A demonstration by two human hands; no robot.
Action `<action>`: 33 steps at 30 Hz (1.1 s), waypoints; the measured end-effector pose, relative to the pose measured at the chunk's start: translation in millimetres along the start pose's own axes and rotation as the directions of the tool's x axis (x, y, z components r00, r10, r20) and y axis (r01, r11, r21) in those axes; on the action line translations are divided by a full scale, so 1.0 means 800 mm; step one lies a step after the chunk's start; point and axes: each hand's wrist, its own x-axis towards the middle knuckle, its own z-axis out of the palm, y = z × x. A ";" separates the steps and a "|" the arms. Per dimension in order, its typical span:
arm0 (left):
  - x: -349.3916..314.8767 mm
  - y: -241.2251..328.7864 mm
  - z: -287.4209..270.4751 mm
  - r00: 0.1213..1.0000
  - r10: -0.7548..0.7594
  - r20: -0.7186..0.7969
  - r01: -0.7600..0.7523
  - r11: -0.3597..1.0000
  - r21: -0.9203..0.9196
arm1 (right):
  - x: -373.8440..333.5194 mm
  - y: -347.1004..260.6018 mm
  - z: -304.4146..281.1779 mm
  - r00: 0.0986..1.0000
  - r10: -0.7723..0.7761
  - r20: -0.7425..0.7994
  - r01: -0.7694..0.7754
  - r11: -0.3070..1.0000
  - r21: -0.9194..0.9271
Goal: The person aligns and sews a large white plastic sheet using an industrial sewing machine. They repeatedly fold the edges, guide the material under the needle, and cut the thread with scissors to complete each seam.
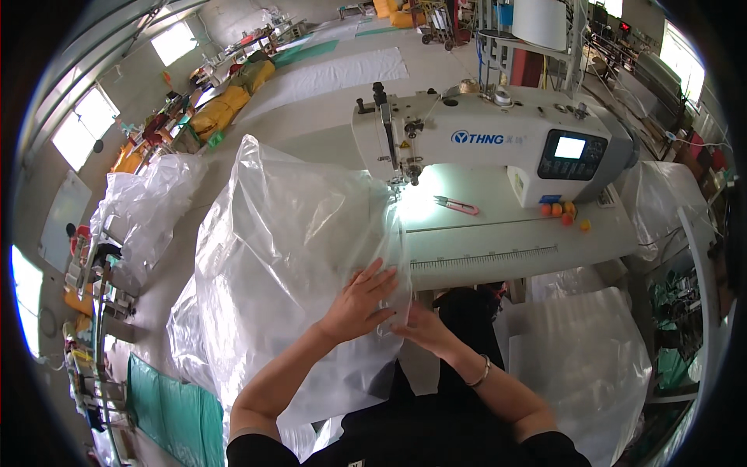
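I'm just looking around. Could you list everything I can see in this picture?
Glossy plastic sheeting: one large piece, clear, left of centre
Long-armed sewing machine: one, off-white, upper right
Flat worktable: one, pale, under the machine
Slim thread snips: one, pinkish red, beneath the machine's arm
Small round fruit-like things: about five, red and orange, by the machine's base
Loose plastic piles: at least two, clear, far left and lower right
Large cylinder: one, white, behind the machine
Flat sheet: one, green, lower left
Windows: several, bright white, side walls
Left hand: one, bare, on the sheeting
Right hand: one, bare, at the sheeting's right edge
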 end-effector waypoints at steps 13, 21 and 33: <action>-0.018 0.074 0.057 0.899 -0.430 -0.083 0.346 0.812 -0.470 | -0.086 -0.037 0.012 0.939 -0.344 0.017 0.285 0.748 -0.600; -0.017 0.086 0.050 0.750 -0.639 0.171 0.466 0.327 -0.822 | 0.087 -0.109 -0.027 0.858 -0.504 -0.102 0.100 0.359 -0.928; 0.011 0.050 -0.008 0.943 -0.314 -0.107 0.274 0.919 -0.283 | 0.015 -0.052 0.001 0.901 -0.433 -0.014 0.120 0.279 -0.953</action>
